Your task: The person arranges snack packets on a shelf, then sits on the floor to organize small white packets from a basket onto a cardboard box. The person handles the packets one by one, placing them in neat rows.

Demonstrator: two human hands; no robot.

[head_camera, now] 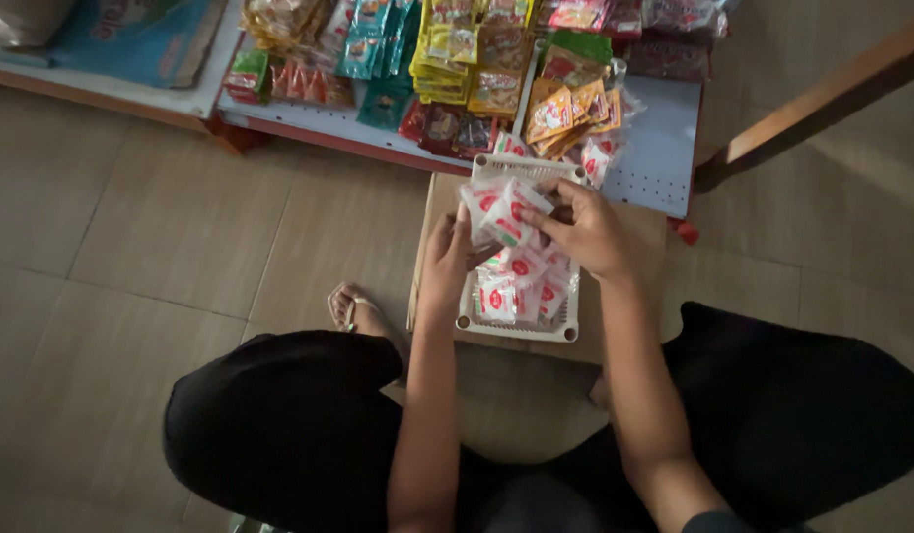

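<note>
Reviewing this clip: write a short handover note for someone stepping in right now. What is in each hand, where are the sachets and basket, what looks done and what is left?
Left hand: holding the lower side of a bunch of white-and-red sachets.
Right hand: gripping the same bunch from the upper right.
White plastic basket: sits on a cardboard box in front of the knees, directly under the hands.
Done: more white-and-red sachets already lie in the basket.
Left: the held bunch is not yet set down. A few similar sachets lie by the basket's far end on the low shelf, beside many mixed snack packets.
</note>
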